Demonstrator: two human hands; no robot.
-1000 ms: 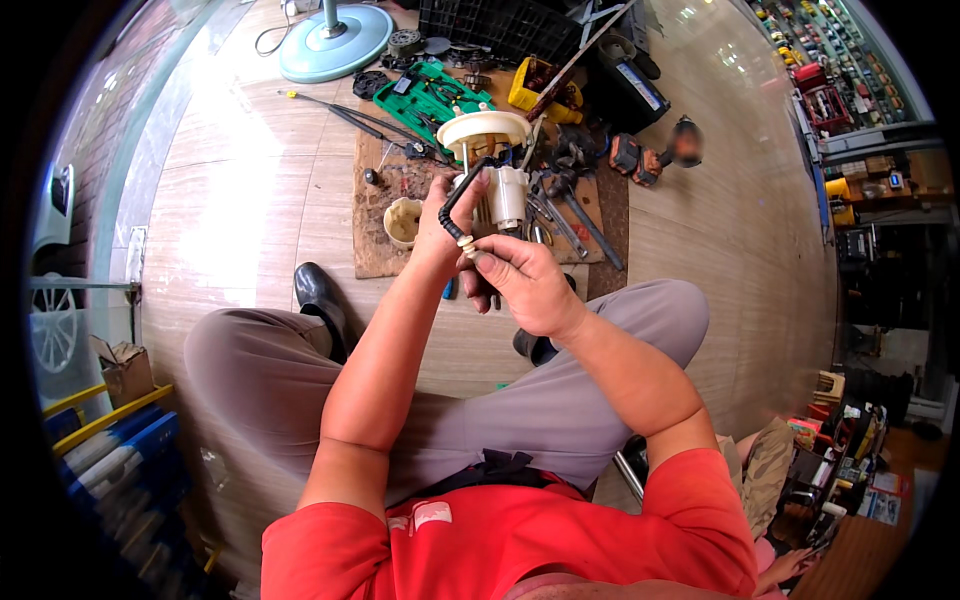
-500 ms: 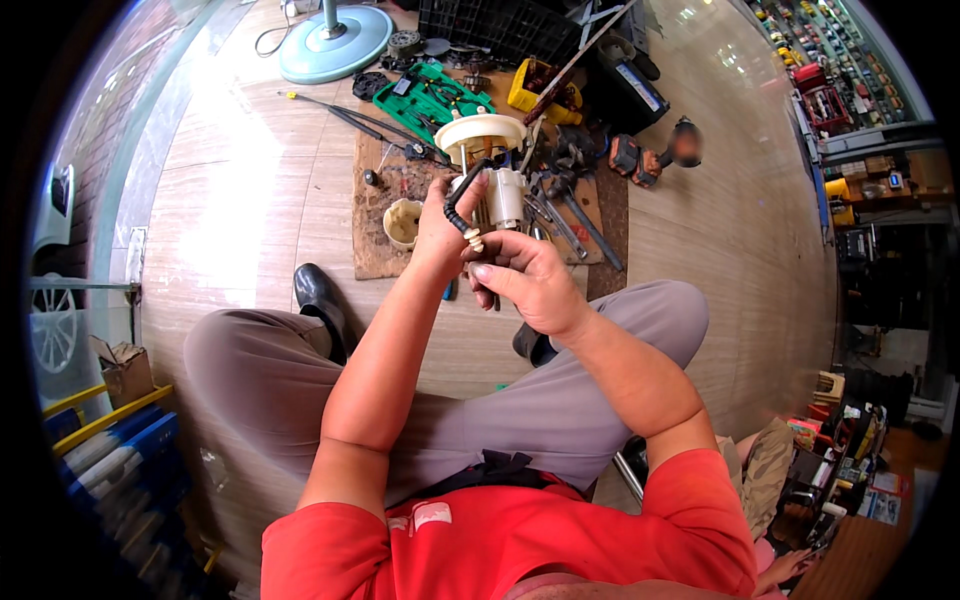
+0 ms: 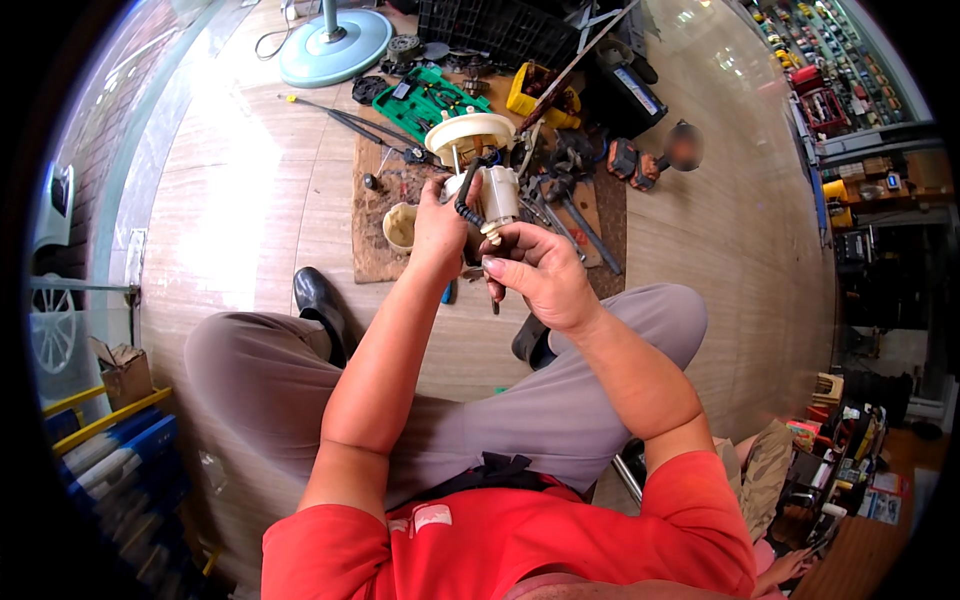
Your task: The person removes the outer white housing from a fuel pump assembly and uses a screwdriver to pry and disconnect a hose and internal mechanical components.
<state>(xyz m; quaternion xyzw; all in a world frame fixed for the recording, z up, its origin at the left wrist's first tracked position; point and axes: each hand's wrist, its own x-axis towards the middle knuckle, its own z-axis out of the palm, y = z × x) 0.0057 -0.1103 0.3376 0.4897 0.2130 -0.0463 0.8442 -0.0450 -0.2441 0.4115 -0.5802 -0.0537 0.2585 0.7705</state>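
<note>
A fuel pump module (image 3: 501, 196) stands tilted over the wooden board, with a cream round flange (image 3: 468, 128) at its top and a whitish cylinder below. My left hand (image 3: 438, 228) is wrapped round its left side, its fingers partly hidden behind the parts. A black corrugated hose (image 3: 465, 205) curves down the front and ends in a cream ribbed fitting (image 3: 493, 235). My right hand (image 3: 545, 275) is closed at that end, thumb and fingers pinched together, the fingertips dark with grime. A small cream cup (image 3: 399, 229) sits left of my left hand.
The worn wooden board (image 3: 375, 262) also carries several hand tools. Beyond it lie a green tool case (image 3: 425, 105), a yellow bin (image 3: 525, 88) and a black crate (image 3: 490, 35). An orange-black cordless tool (image 3: 633, 163) rests at the right. Another person's hand (image 3: 790, 568) shows at lower right.
My right hand has shifted slightly right and up, and the hose's fitting has moved right with it. The pump module and flange have moved a little left.
</note>
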